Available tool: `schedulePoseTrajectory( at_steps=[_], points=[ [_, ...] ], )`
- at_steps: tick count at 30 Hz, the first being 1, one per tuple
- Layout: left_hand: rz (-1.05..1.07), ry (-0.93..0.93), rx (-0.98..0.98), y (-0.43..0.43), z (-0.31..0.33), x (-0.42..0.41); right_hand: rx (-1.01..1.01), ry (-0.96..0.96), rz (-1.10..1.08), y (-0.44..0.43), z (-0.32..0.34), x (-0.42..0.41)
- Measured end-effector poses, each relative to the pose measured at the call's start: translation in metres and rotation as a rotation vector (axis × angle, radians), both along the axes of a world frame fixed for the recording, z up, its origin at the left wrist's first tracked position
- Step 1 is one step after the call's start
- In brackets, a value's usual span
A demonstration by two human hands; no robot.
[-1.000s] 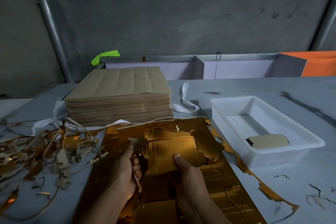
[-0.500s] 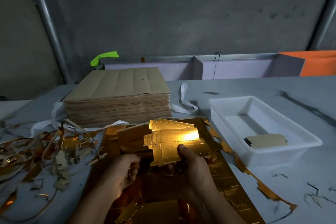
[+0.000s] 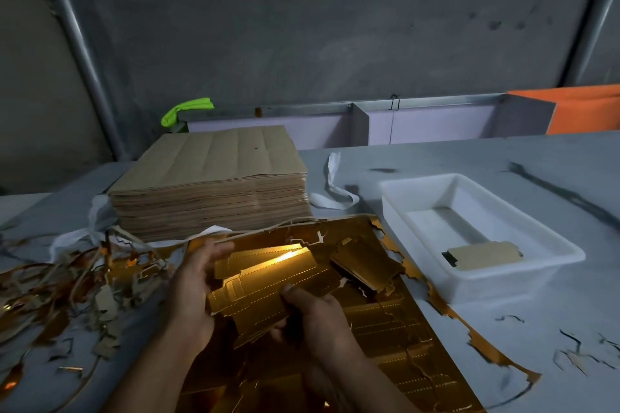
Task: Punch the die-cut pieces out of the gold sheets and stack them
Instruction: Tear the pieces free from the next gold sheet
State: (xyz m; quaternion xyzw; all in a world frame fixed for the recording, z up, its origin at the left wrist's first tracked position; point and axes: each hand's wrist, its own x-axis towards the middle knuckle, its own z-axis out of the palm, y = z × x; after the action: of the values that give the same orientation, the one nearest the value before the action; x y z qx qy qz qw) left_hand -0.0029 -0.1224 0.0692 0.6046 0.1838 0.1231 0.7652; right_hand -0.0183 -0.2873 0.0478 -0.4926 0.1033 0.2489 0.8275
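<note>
The fingers (image 3: 217, 247) of the left hand (image 3: 193, 288) lie nearly straight and close together, laid flat against the left ends of a small bundle of die-cut pieces (image 3: 268, 282). The palm faces inward and nothing is curled round the card. The right hand (image 3: 317, 318) pinches the same bundle at its near edge, with the thumb (image 3: 291, 292) on top and the other fingers tucked underneath, out of sight. The gold pieces sit fanned and tilted between the two hands, one catching a bright glare, raised a little above the gold sheet (image 3: 402, 332). That sheet lies flat on the tabletop (image 3: 503, 157), its right edge torn and ragged.

More loose gold pieces (image 3: 365, 265) rest on the sheet just beyond the bundle. Behind them stands a thick stack of brown sheets (image 3: 208, 184). To the right is a white tray (image 3: 419, 198) with a single piece (image 3: 483, 256) lying in it, brown side up. A tangle of gold and brown scrap (image 3: 67, 278) spreads across the left of the tabletop.
</note>
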Motion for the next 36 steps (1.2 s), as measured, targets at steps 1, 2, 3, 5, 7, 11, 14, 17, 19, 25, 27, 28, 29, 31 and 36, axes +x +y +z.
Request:
schedulePoseTrajectory(
  at_steps=[1,2,3,5,7,11,14,17,19,25,27,28,29,31,36],
  points=[
    [-0.066,0.022,-0.017,-0.002,0.003,-0.002,-0.003,-0.003,-0.002,0.001,0.0,0.0],
    [-0.123,0.049,-0.022,-0.005,0.005,-0.004,-0.005,0.0,-0.006,0.0,0.001,0.001],
    [-0.166,0.066,-0.022,-0.008,0.007,-0.005,-0.006,0.004,-0.009,-0.001,0.001,0.001],
    [-0.224,0.068,-0.01,-0.014,0.008,-0.005,-0.012,0.007,-0.018,-0.003,0.002,0.002],
    [-0.273,0.065,0.014,-0.019,0.006,-0.004,-0.022,0.01,-0.041,-0.005,0.002,0.004],
    [-0.33,0.126,0.069,-0.027,-0.001,0.0,-0.031,-0.052,-0.05,-0.007,0.002,0.006],
    [-0.367,0.188,0.104,-0.03,-0.006,0.004,-0.041,-0.09,-0.047,-0.008,-0.002,0.007],
    [-0.354,0.173,0.121,-0.029,-0.007,0.007,-0.004,-0.074,-0.034,-0.011,-0.003,0.007],
    [-0.319,0.143,0.12,-0.027,-0.008,0.007,0.035,-0.062,-0.042,-0.014,-0.003,0.008],
    [-0.243,0.071,0.094,-0.03,-0.007,0.01,0.003,-0.12,0.016,-0.015,0.002,0.009],
    [-0.226,0.059,0.094,-0.032,-0.009,0.01,-0.048,-0.16,0.065,-0.009,0.004,0.007],
    [-0.224,0.058,0.1,-0.033,-0.01,0.01,-0.066,-0.172,0.086,-0.007,0.006,0.007],
    [-0.227,0.063,0.109,-0.034,-0.011,0.01,-0.08,-0.176,0.102,-0.004,0.007,0.007],
    [-0.25,0.086,0.134,-0.035,-0.011,0.009,-0.101,-0.175,0.123,-0.002,0.007,0.008],
    [-0.275,0.117,0.139,-0.033,-0.009,0.008,-0.11,-0.186,0.13,-0.001,0.002,0.009]
  ],
)
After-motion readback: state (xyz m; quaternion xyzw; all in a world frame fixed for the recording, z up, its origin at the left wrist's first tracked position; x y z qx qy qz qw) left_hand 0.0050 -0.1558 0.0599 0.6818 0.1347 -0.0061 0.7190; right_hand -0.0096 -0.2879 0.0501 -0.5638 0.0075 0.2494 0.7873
